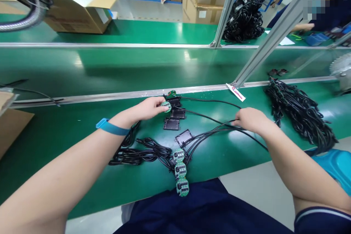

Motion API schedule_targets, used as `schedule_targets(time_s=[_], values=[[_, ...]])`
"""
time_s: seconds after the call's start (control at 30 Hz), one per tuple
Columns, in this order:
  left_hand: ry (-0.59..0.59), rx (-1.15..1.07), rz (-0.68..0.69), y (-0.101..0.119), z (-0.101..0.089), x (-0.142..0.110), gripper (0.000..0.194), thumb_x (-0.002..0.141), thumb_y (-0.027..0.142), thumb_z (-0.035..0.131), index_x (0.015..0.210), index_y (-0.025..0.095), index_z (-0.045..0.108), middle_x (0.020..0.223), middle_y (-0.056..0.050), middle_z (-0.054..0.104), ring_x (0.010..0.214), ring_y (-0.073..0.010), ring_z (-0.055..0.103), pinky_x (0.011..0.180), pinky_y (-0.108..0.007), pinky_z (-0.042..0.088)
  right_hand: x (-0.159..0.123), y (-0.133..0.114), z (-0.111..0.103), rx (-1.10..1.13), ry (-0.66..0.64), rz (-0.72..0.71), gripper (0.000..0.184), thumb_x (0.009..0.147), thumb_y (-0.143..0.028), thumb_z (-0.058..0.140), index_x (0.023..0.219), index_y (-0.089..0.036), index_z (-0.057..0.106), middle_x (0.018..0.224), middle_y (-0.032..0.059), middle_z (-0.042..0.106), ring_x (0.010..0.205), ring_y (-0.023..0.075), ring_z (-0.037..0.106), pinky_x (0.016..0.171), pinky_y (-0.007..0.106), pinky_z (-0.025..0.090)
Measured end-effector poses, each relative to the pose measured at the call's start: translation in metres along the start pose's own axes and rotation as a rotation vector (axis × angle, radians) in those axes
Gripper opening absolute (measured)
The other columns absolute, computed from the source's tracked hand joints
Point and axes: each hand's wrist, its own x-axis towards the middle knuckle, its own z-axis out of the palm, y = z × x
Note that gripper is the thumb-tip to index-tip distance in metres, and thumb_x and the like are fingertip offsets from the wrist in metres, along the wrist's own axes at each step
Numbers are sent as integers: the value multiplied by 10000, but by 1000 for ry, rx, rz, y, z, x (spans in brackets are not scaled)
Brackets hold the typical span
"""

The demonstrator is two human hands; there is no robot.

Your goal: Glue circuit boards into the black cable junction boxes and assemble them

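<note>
My left hand pinches a small round green circuit board just above the green workbench, next to several black square housings. My right hand is closed over a bunch of black cables that fan out across the bench. Three more round green boards lie in a row near the front edge, wired to a coil of black cable. A blue band sits on my left wrist.
A large heap of black cables lies at the right. A white tube rests by a metal post. Beyond the conveyor belt stand cardboard boxes and another cable pile. Another person's hand works far right.
</note>
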Motion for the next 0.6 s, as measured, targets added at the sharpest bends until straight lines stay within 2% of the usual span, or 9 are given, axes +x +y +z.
schedule_targets(time_s=[0.07,0.1,0.13,0.2,0.27,0.33,0.47,0.5,0.6], values=[[-30,-63,-5,-2,6,6,358,865,529,513,722,207,450,649,28,526,584,-119,472,582,-252,361,-7,11,1,82,13,-96,474,816,-614,637,615,-186,675,804,138,690,842,292,642,725,358,453],[-25,-65,-10,-2,11,9,359,874,530,500,727,205,463,653,21,544,589,-124,490,589,-255,372,-8,12,3,167,-35,-134,552,825,-687,581,606,-187,665,797,130,692,812,274,642,724,349,457],[0,-43,-14,-1,16,12,357,873,529,505,730,203,476,657,14,558,598,-130,505,593,-259,377,-6,11,6,265,-109,-139,618,843,-741,503,611,-188,657,765,116,690,752,249,641,704,338,460],[81,39,-16,0,27,14,327,855,517,541,772,203,508,680,1,590,628,-150,533,601,-268,382,3,3,14,394,-205,-51,639,889,-741,416,665,-192,652,671,80,667,618,207,622,645,312,451],[153,118,-36,0,37,14,298,855,503,555,854,205,533,700,-10,618,646,-172,554,609,-281,388,17,-8,23,335,-143,21,474,890,-627,545,736,-193,656,665,64,663,611,198,625,621,291,431],[210,182,-56,1,45,10,282,886,485,527,913,204,535,729,-28,635,670,-191,571,627,-297,400,28,-18,28,186,-76,-2,265,835,-446,692,757,-194,660,729,70,683,694,209,648,622,278,414],[315,316,-21,-1,57,2,246,921,430,504,933,190,557,901,-96,657,815,-230,600,712,-325,427,31,-25,27,10,-183,-69,73,821,-249,672,781,-191,688,846,104,719,816,234,672,655,282,434],[314,321,-6,-3,59,1,236,921,419,512,944,190,564,919,-99,657,833,-234,600,727,-327,430,28,-24,24,-29,-178,-49,65,825,-212,649,846,-179,700,891,130,722,846,246,677,678,290,446],[292,272,54,-8,66,1,210,930,398,518,976,202,578,911,-79,655,841,-228,594,757,-324,435,17,-14,13,-129,-58,125,305,854,-124,542,1140,-114,646,1001,220,701,911,293,684,724,329,472]])
